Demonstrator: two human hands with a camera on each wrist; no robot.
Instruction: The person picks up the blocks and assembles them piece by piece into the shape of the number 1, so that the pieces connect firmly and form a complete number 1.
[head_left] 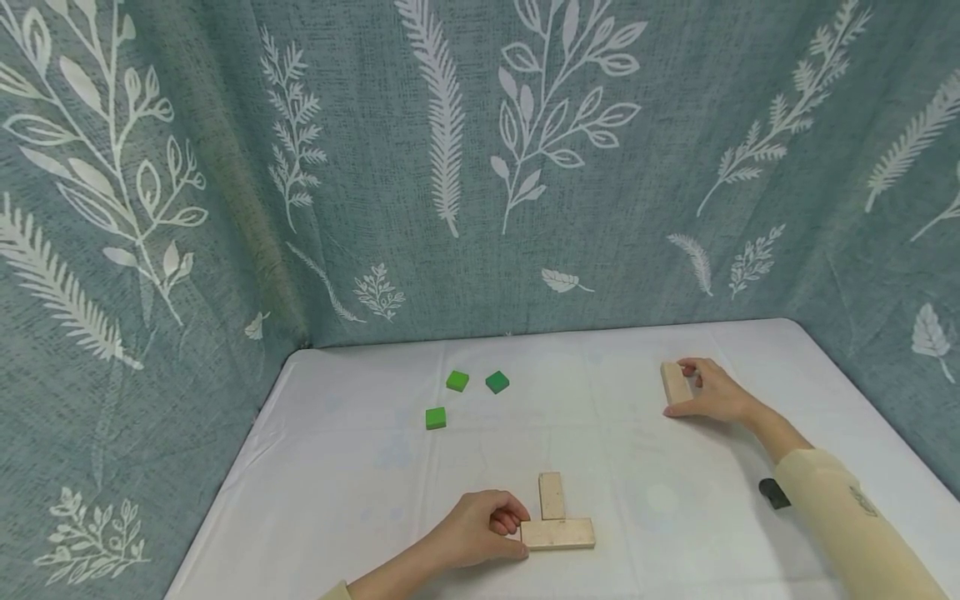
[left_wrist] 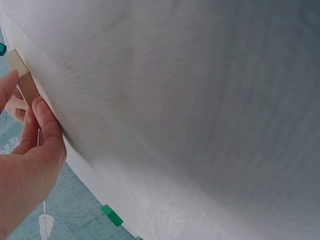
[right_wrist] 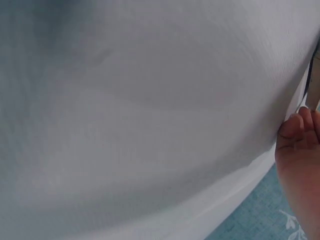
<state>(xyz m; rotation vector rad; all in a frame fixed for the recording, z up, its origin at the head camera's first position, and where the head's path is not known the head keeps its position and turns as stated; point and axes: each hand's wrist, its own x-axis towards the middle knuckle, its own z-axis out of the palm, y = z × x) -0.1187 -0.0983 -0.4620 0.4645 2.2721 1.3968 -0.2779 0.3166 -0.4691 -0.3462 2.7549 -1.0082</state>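
- Head view: my left hand [head_left: 482,528] is partly closed, thumb and curled fingers pinching the left end of a long, pale wooden rectangular block [head_left: 558,534] on the white-covered table [head_left: 322,467].
- A second pale wooden block [head_left: 551,493] points away from its back edge, apparently touching, so any pressure from my left hand should be light and square, lest that joint skew.
- Well off to the right, my right hand [head_left: 711,396] spans a third pale wooden block [head_left: 677,382] end to end; an even squeeze should prevent twisting.
- Left wrist view: thumb and fingertips sit either side of the long block's end, a sound steadying grip.
- Right wrist view: only a sliver of block shows beyond my fingers; I cannot judge contact there.
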